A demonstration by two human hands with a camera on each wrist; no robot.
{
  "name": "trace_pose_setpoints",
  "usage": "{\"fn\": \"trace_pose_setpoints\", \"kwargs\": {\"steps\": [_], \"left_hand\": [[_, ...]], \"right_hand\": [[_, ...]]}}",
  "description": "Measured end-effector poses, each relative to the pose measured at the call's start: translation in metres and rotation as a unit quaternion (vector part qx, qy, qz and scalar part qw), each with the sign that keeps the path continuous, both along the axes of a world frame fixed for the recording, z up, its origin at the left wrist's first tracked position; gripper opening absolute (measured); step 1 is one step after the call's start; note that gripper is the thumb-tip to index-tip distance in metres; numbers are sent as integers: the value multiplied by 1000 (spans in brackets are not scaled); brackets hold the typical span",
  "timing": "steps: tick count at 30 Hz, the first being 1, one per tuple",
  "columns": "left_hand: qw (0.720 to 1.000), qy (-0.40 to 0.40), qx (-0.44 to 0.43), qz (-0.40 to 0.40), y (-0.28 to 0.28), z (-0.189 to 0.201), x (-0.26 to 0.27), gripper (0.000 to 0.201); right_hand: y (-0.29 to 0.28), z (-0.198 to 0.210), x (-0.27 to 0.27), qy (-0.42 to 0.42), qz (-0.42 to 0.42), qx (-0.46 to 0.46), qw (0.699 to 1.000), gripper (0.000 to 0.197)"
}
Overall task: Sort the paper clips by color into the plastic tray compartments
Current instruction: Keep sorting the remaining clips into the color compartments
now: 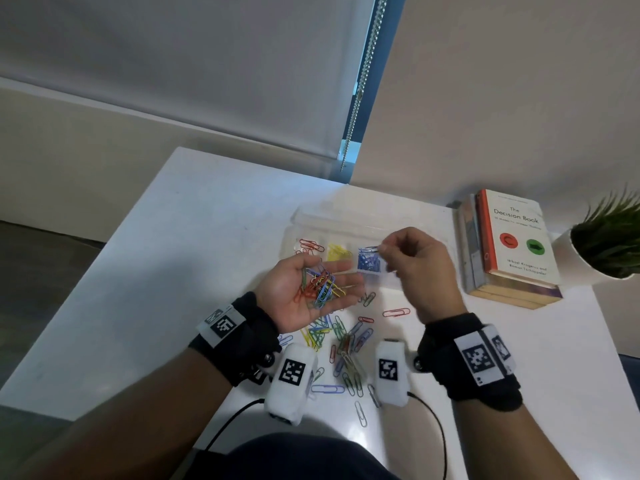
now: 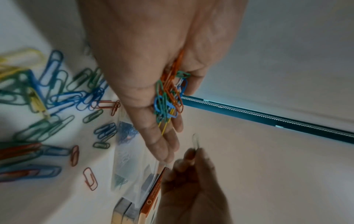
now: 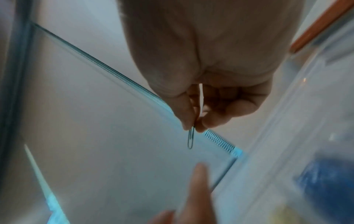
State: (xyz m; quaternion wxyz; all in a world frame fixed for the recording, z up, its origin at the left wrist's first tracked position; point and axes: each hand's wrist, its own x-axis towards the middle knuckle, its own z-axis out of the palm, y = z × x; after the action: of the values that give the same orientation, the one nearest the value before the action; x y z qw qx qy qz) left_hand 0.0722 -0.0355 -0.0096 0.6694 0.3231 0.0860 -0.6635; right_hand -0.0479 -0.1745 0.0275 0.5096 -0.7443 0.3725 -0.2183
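My left hand [image 1: 304, 289] lies palm up above the table and cradles a bunch of mixed paper clips [image 1: 320, 284], orange, green and blue [image 2: 168, 97]. My right hand [image 1: 412, 258] pinches a single dark clip [image 3: 191, 138] between thumb and forefinger, held above the clear plastic tray [image 1: 311, 216]. The tray's compartments hold red clips [image 1: 310, 245], yellow clips [image 1: 337, 252] and blue clips [image 1: 369, 259]. A loose pile of mixed clips [image 1: 341, 341] lies on the white table below my hands.
A stack of books [image 1: 509, 244] sits right of the tray, with a potted plant [image 1: 606, 244] beyond it at the table's right edge. A window blind with a bead chain [image 1: 363, 77] hangs behind the table. Wrist-camera cables [image 1: 440, 431] trail near the table's front edge.
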Motion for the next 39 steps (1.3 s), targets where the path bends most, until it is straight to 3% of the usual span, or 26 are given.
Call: {"fn": "trace_pose_setpoints", "kwargs": {"steps": [4,8,10,12,15,18,21,24,29,36,39], "left_hand": [[1000,19,-15,15,-10,1,3,44],[1000,22,-8,15,-18,0,6,45],[1000,23,-5,17,-20,1,7,45],[1000,18,-4,23,-20,2,8,47],[1000,8,-4,25,-20,3,6,50],[1000,-2,-15,22,-19,5,2,57],[999,1,-9,35,-14,2,3,51],[1000,-14,-5,24,-6,-4,5,38],[999,-38,-6,1,5,-13,10,38],[999,-36,-7,11,5,-8,11,16],[999,-26,-19,7,8,-13,13,21]], "right_hand": [[-47,-6,-24,148,-89,-118,978,7],[-67,-19,-31,282,-78,-152,944,10],[-60,-17,-28,273,-61,-179,943,16],[-41,-7,-20,205,-25,-207,956,16],[0,9,2,124,101,-206,965,11],[25,7,21,168,207,-225,937,19],[31,1,29,208,220,-240,922,18],[33,0,29,208,244,-205,925,3],[22,2,28,184,234,-138,945,10],[40,1,38,211,299,-187,912,10],[36,-2,37,199,283,-158,925,6]]}}
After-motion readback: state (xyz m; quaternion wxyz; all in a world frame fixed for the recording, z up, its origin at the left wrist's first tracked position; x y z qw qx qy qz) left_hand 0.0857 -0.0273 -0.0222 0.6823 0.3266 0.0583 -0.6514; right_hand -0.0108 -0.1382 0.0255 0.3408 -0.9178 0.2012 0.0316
